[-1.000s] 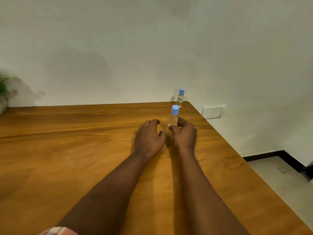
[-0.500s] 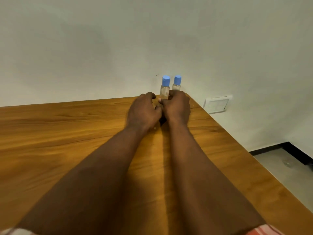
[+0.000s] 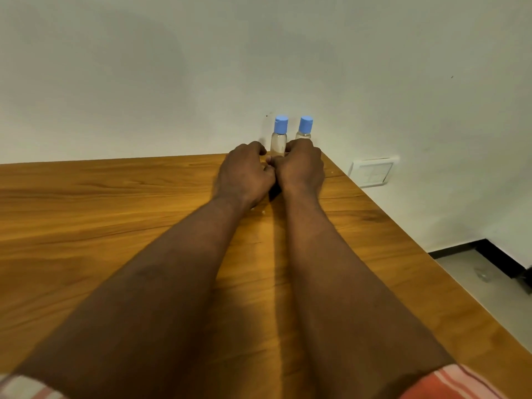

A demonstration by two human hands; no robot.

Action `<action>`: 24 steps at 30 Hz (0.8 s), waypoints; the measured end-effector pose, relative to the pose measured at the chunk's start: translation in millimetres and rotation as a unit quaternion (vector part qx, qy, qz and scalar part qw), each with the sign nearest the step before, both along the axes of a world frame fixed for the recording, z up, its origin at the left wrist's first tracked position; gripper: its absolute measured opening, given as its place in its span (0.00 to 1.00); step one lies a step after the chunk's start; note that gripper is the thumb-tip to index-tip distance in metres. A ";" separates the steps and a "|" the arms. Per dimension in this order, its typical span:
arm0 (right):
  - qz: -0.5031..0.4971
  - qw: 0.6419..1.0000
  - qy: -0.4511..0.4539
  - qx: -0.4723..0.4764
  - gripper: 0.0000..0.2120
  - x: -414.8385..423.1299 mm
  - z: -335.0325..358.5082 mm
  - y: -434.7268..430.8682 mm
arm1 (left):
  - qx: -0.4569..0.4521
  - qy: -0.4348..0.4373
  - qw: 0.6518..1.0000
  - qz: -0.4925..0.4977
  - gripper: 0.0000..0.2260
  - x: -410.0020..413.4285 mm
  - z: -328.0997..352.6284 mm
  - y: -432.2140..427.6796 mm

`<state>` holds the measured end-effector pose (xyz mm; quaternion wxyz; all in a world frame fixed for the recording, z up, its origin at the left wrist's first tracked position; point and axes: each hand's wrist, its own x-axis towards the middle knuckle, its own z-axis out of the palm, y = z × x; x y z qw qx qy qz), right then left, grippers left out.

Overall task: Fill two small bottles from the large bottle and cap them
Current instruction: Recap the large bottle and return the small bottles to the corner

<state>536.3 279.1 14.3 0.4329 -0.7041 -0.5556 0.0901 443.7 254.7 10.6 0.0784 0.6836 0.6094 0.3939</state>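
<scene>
Two small clear bottles with blue caps stand side by side at the table's far right corner, against the wall. The left small bottle [image 3: 278,141] rises between my two hands. My right hand [image 3: 300,168] holds its lower part with thumb and fingers, and its base is hidden. The right small bottle [image 3: 304,128] stands just behind my right hand, only its cap and shoulder showing. My left hand [image 3: 244,174] rests on the wooden table [image 3: 100,214] with loosely curled fingers beside the left bottle and holds nothing. No large bottle is in view.
The white wall runs right behind the bottles. A white wall socket plate [image 3: 372,171] sits past the table's right edge, which slants down to the lower right above a grey floor [image 3: 489,295].
My right hand has carried the capped bottle from mid-table to the far corner and stood it next to the other one. My left hand moved along beside it.
</scene>
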 end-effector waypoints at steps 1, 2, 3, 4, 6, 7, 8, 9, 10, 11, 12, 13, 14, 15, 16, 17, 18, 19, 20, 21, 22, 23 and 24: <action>-0.002 1.000 -0.006 -0.002 0.15 -0.3 -0.2 -0.2 | -0.001 -0.003 1.000 0.000 0.17 -0.6 0.3 -0.8; -0.004 1.000 -0.011 -0.004 0.15 -0.5 -0.6 -0.6 | -0.004 -0.007 1.000 0.000 0.17 -0.9 0.4 -2.2; -0.006 1.000 -0.013 -0.005 0.15 -1.2 -0.9 -1.5 | -0.006 -0.012 1.000 0.000 0.17 -1.7 0.8 -4.3; -0.008 1.000 -0.013 -0.007 0.15 -1.6 -0.8 -3.1 | -0.007 -0.016 1.000 0.001 0.17 -2.1 1.5 -6.6; -0.014 1.000 -0.008 -0.008 0.14 -2.4 -0.3 -8.8 | -0.010 -0.023 1.000 0.001 0.18 -2.6 2.9 -12.6; -0.018 1.000 0.000 -0.006 0.12 -3.1 -0.3 -12.9 | -0.013 -0.025 1.000 -0.001 0.18 -3.1 3.6 -16.9; -0.020 1.000 0.013 0.000 0.11 -3.6 0.4 -17.9 | -0.016 -0.029 0.999 -0.005 0.19 -4.0 5.0 -21.7; -0.020 0.999 0.029 0.010 0.10 -4.2 1.3 -23.3 | -0.022 -0.031 0.999 -0.010 0.19 -5.5 6.4 -27.1; -0.018 0.999 0.044 0.018 0.10 -4.3 1.2 -29.3 | -0.031 -0.030 0.999 -0.017 0.20 -7.0 6.4 -33.2; -0.010 0.998 0.052 0.020 0.10 -5.0 2.3 -36.5 | -0.040 -0.026 0.999 -0.024 0.20 -10.0 7.2 -41.0; 0.001 0.999 0.050 0.014 0.11 -5.0 2.2 -44.0 | -0.050 -0.023 0.998 -0.030 0.20 -13.2 7.2 -49.5; 0.012 0.999 0.043 0.004 0.12 -5.6 2.5 -52.5 | -0.057 -0.022 0.997 -0.036 0.20 -16.8 7.7 -58.8; 0.020 0.999 0.037 -0.003 0.13 -6.4 2.7 -61.6 | -0.064 -0.025 0.997 -0.040 0.20 -19.9 8.3 -68.4; 0.024 0.999 0.037 -0.009 0.14 -7.2 1.4 -70.7 | -0.071 -0.028 0.996 -0.041 0.20 -21.8 7.6 -77.9; 0.027 0.999 0.041 -0.012 0.14 -8.6 2.0 -82.2 | -0.078 -0.030 0.996 -0.041 0.19 -24.2 9.4 -89.1; 0.030 0.998 0.045 -0.015 0.15 -9.8 2.1 -94.4 | -0.084 -0.031 0.995 -0.040 0.19 -25.9 10.8 -100.4; 0.034 0.998 0.047 -0.018 0.15 -11.3 2.7 -108.3 | -0.088 -0.031 0.995 -0.040 0.18 -27.0 12.4 -112.8; 0.039 0.998 0.049 -0.020 0.15 -13.2 3.5 -122.6 | -0.090 -0.029 0.995 -0.042 0.18 -27.7 14.6 -125.8; 0.044 0.997 0.052 -0.024 0.15 -14.5 3.5 -135.6 | -0.090 -0.025 0.995 -0.045 0.17 -27.5 15.8 -137.6; 0.049 0.997 0.055 -0.026 0.15 -16.5 5.3 -151.7 | -0.089 -0.020 0.995 -0.049 0.17 -28.0 18.1 -152.0; 0.054 0.996 0.060 -0.028 0.15 -17.9 6.0 -167.0 | -0.087 -0.015 0.995 -0.054 0.16 -28.2 19.5 -166.0; 0.057 0.996 0.066 -0.028 0.15 -19.5 6.2 -182.8 | -0.085 -0.008 0.995 -0.058 0.16 -28.9 21.1 -180.2; 0.060 0.995 0.073 -0.027 0.15 -21.2 6.3 -198.5 | -0.083 0.000 0.995 -0.061 0.16 -30.0 22.8 -194.7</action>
